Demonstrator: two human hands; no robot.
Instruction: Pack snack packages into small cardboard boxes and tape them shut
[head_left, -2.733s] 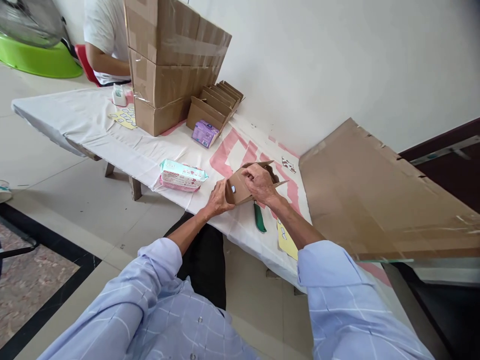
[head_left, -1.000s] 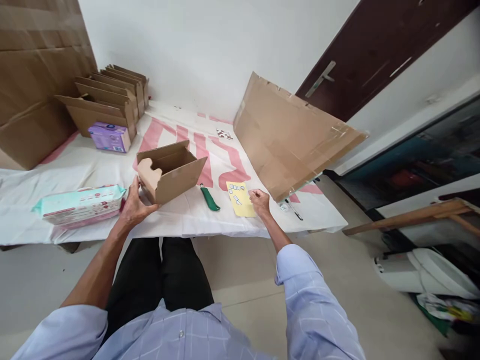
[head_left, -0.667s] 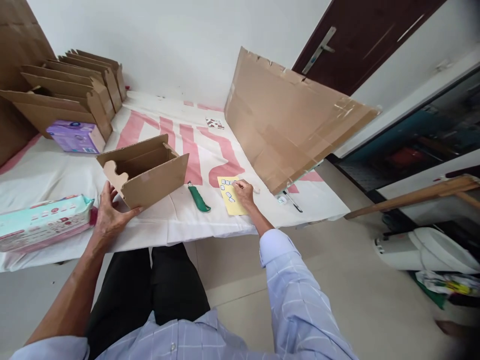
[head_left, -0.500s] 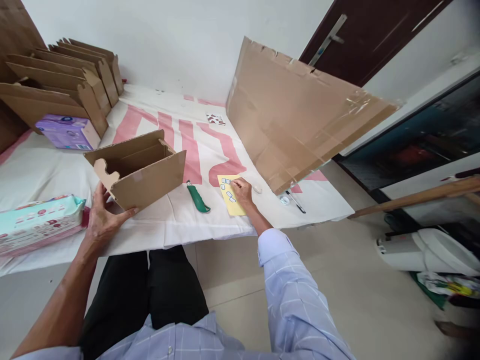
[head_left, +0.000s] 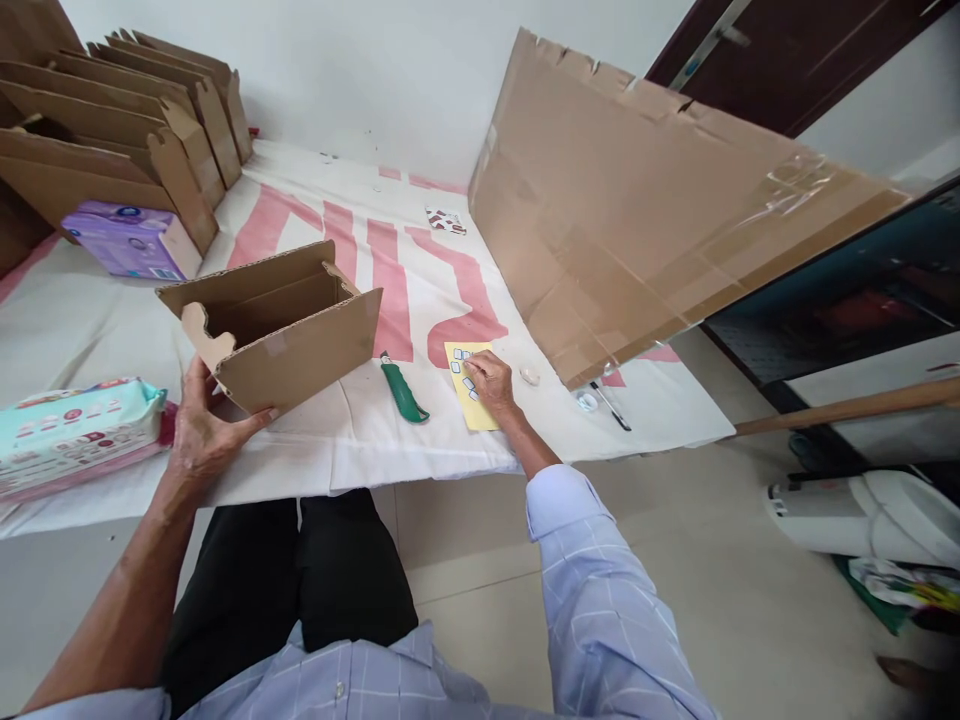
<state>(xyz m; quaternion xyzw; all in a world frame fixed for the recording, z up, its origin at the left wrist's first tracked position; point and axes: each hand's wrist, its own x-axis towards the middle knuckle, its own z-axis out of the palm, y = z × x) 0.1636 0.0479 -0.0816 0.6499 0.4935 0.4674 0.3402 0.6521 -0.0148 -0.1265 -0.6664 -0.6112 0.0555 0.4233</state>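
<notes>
My left hand (head_left: pixel 206 425) grips the near left corner of a small open cardboard box (head_left: pixel 304 355), thumb along the bottom edge and fingers behind its notched end. The box stands on the cloth-covered table, slightly tilted. My right hand (head_left: pixel 491 382) rests on a yellow sheet (head_left: pixel 480 415) bearing several small white, dark-edged stickers (head_left: pixel 456 367). Its thumb and fingers are pinched together at the sheet; whether a sticker is between them is too small to tell. Between box and sheet lies a green-handled utility knife (head_left: pixel 405 390).
A large cardboard panel (head_left: pixel 600 200) stands at the right, with a pen (head_left: pixel 611 407) and tape roll (head_left: pixel 586 401) by its foot. Several folded boxes (head_left: pixel 180 130) and a purple pack (head_left: pixel 131 240) are at the back left. A wipes pack (head_left: pixel 79 435) lies nearer.
My right fingers have shifted slightly down the yellow sheet among the stickers. My left hand keeps its grip on the box. The view has turned a little.
</notes>
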